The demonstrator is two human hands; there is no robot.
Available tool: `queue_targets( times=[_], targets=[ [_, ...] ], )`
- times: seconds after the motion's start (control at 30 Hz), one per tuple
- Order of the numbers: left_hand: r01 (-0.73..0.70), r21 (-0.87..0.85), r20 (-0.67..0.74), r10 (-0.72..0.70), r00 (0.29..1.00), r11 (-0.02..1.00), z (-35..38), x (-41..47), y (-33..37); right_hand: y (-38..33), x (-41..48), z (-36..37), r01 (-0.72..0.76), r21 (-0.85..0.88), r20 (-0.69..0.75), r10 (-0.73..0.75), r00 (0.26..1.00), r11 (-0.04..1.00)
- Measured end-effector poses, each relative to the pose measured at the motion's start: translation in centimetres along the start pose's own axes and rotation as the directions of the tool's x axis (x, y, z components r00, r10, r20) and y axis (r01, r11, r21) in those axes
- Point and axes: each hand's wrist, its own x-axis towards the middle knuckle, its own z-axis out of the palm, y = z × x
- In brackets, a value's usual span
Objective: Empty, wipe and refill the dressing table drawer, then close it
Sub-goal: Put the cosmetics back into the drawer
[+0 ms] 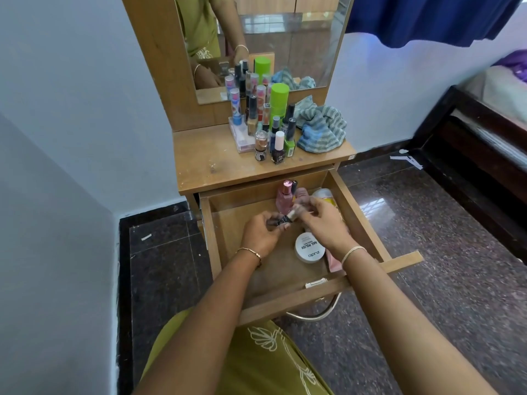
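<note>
Grips of left hand (262,233) and right hand (322,223) clamp a small dark pale-capped bottle (285,218) above the wooden drawer (296,299); twisting could spill it.

Bright, even daylight is spread over the room. A window's glare is mirrored on the polished floor (373,208) at 3 o'clock, and a bluish glow is seen on the wall (370,52) at 1 o'clock. Straight lines are bowed toward the edges. The fingers (306,208) are slightly blurred; faint shadows are cast in the drawer (233,218).
</note>
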Motion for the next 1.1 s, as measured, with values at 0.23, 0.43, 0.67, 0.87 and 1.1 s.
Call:
queue_targets(
  times=[0.23,0.43,0.67,0.87,1.1],
  targets=[
    [-0.029,-0.012,-0.001,0.029,1.0,1.0,0.7,1.2,-0.3,-0.2,1.5,0.2,0.029,-0.166,-0.144,-0.053,0.988,0.986],
    [-0.04,0.052,0.045,0.038,0.998,0.998,1.2,1.1,-0.6,-0.1,1.9,0.8,0.063,-0.364,-0.151,-0.126,0.981,0.929],
    [-0.034,0.042,0.062,0.032,0.998,0.999,1.6,1.1,-0.7,0.4,2.0,1.2,0.139,-0.466,-0.124,-0.22,0.968,0.874],
    [-0.045,0.028,0.064,0.043,0.997,0.999,1.0,0.6,-0.3,0.3,1.8,1.1,0.109,-0.439,-0.137,-0.186,0.973,0.892],
    [-0.162,0.005,-0.099,0.162,0.982,0.987,-1.5,-0.3,1.7,-0.9,0.6,0.2,0.087,-0.287,-0.231,-0.158,0.96,0.954]
  ],
)
